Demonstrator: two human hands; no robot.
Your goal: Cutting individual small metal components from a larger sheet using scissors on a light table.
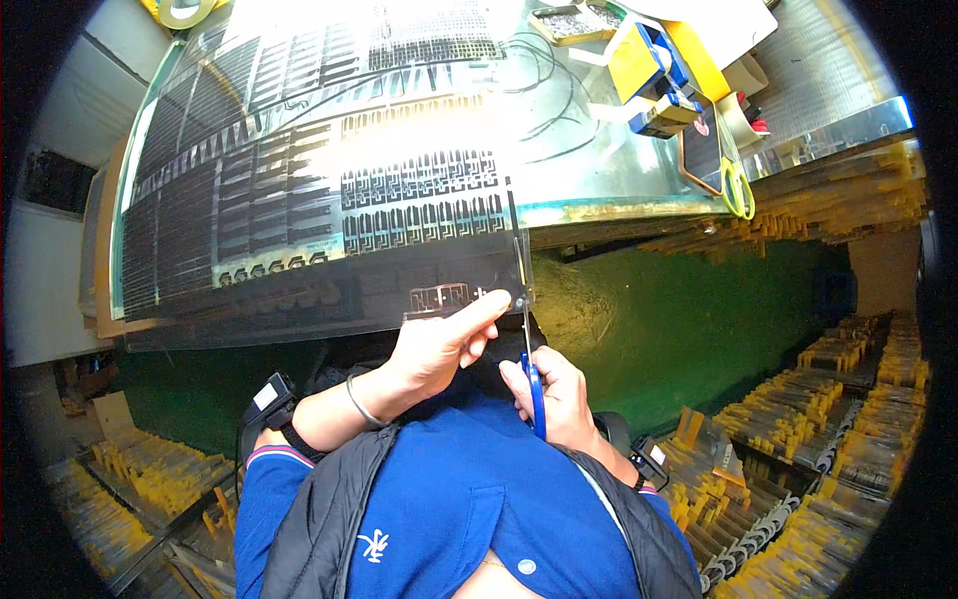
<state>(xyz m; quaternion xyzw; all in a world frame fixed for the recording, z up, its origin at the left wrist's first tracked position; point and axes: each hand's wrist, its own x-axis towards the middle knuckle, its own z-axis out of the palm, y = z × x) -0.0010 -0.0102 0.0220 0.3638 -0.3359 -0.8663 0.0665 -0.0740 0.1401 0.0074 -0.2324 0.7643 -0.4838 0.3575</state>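
A large dark film sheet [249, 230] printed with rows of clear patterns lies over the table and hangs past its near edge. At the sheet's near right corner my left hand [444, 347] pinches the edge, thumb on top and fingers curled below. My right hand [565, 394] grips the blue handles of a pair of scissors [538, 394]. Their blades point away from me, at the right edge of the sheet just beside my left thumb. I cannot tell how far apart the blades are.
The glass-topped table [609, 190] glares at its far side. On its right lie a yellow and blue box [639, 65], a dark phone-like slab [702, 158] and yellow-green-handled scissors [739, 190]. A tape roll [185, 12] sits far left. Racks of yellow-tagged sheets [778, 419] stand near right.
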